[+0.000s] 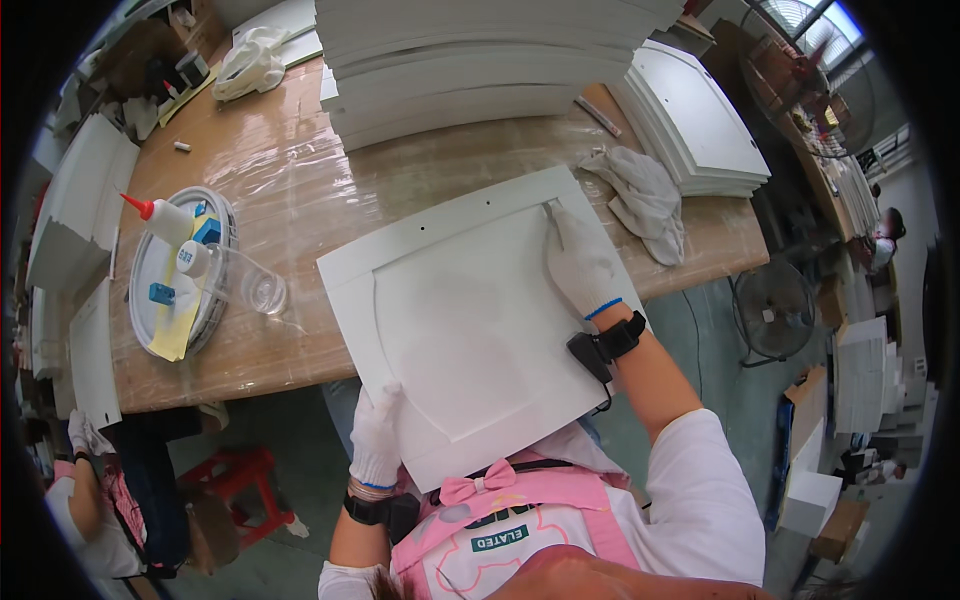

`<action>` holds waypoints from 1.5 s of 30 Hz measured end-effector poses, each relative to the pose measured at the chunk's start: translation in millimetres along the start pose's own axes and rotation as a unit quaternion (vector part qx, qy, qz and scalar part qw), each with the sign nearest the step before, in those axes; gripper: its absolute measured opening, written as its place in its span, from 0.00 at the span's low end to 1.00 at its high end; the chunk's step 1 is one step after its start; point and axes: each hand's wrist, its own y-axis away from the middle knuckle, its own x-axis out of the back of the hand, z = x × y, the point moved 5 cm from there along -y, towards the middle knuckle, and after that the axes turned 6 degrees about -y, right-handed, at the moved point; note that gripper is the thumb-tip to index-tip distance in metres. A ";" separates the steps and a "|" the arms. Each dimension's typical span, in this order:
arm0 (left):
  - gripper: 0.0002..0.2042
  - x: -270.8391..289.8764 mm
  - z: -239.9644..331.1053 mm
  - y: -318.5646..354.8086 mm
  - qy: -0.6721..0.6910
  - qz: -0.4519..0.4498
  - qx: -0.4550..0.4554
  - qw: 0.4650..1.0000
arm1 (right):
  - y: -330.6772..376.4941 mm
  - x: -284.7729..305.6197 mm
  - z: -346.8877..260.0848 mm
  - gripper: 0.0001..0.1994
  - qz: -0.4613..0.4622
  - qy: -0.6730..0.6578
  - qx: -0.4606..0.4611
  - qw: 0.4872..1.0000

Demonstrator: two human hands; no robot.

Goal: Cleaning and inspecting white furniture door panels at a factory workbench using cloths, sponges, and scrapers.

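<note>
A square white panel (460, 320) with a raised border and two small dark holes lies tilted before me, its far part over the table and its near edge against my apron. My left hand (375, 440), in a white knit glove, grips the panel's left edge near its lower corner. My right hand (582, 262), gloved the same way, rests on the panel's right border. Its fingertips press together into the inner far-right corner; a thin greyish sliver shows there, too small to name. Beside that corner lies a crumpled white cloth (645, 200).
A tall stack of white panels (470, 80) stands at the table's back, a lower panel stack (700, 120) to its right. At left, a round white lid (140, 290) bears a red-tipped glue bottle (168, 222), a clear bottle (240, 280) and blue blocks. A co-worker (90, 500) is lower left.
</note>
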 end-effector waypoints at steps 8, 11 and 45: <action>0.25 -3.3 4.5 2.4 0.001 0.000 0.004 1.000 | -2.3 -8.8 6.6 0.18 -0.059 0.044 -0.057 0.996; 0.25 -2.7 4.4 1.2 0.003 -0.001 0.003 1.000 | -3.0 -11.0 17.2 0.18 -0.024 0.017 -0.033 0.999; 0.23 -5.6 3.5 1.4 0.040 -0.007 -0.001 0.999 | -3.1 -10.1 5.4 0.18 -0.029 -0.005 -0.028 0.999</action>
